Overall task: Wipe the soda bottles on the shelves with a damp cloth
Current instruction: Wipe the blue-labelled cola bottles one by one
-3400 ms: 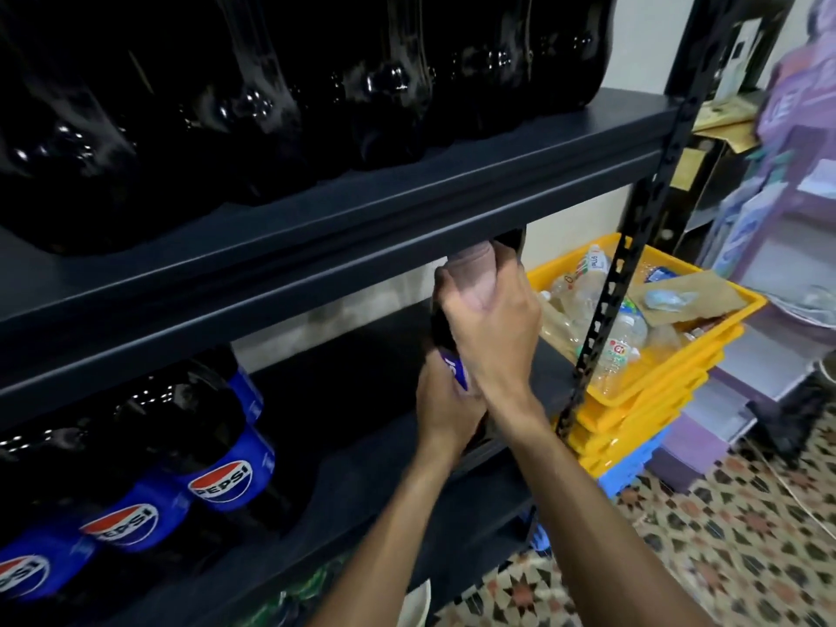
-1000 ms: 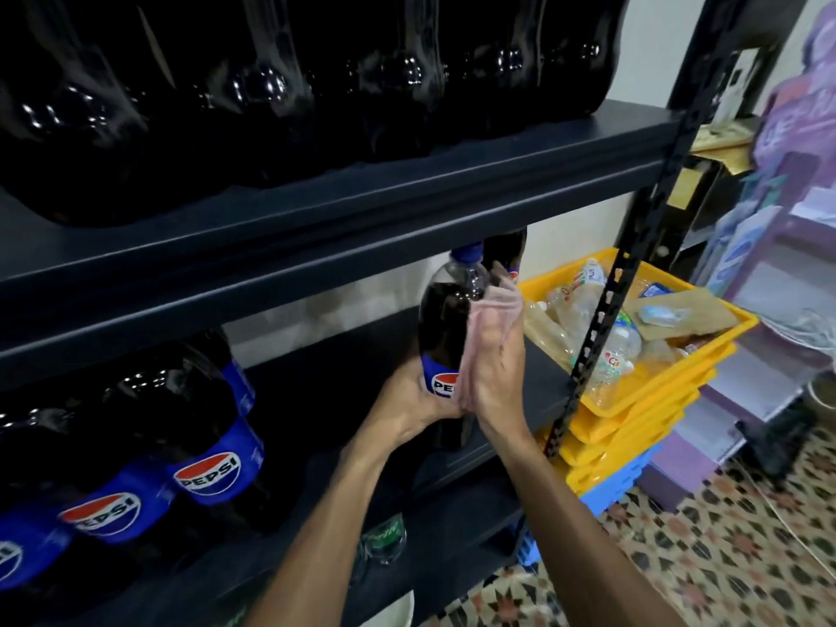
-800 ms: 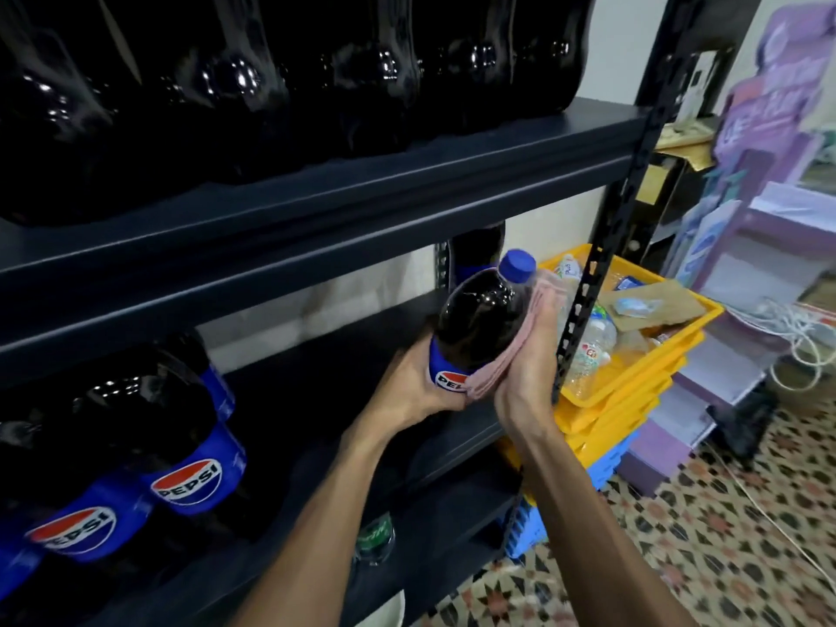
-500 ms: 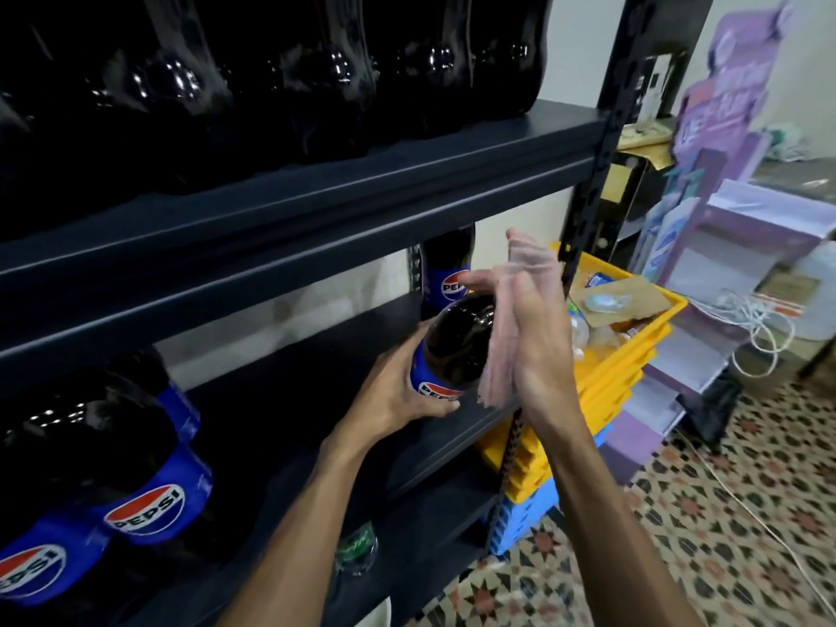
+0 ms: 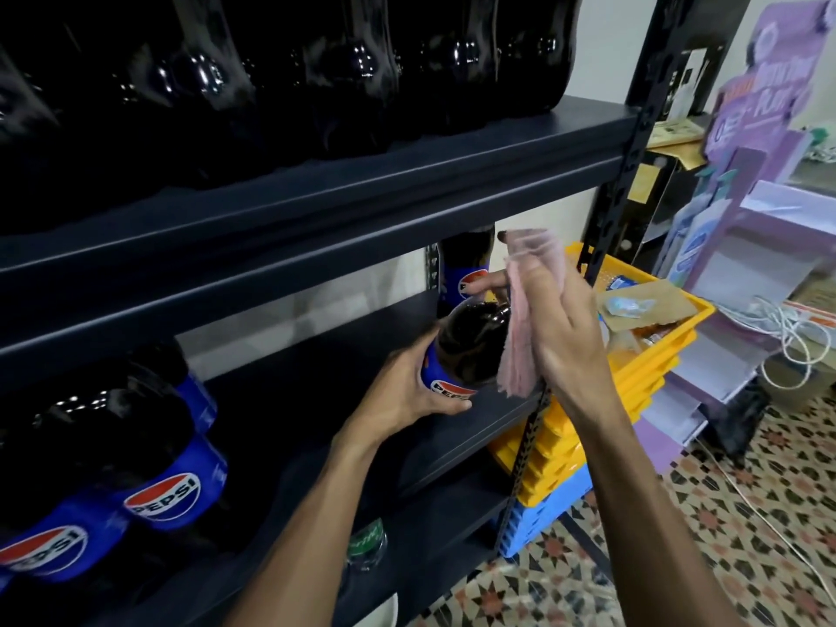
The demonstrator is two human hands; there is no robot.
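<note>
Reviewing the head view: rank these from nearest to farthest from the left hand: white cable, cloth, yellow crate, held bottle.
From the left hand:
1. bottle, gripped in that hand.
2. cloth, against the bottle's right side.
3. yellow crate, further right, past the shelving.
4. white cable, far right, by the purple stand.
</note>
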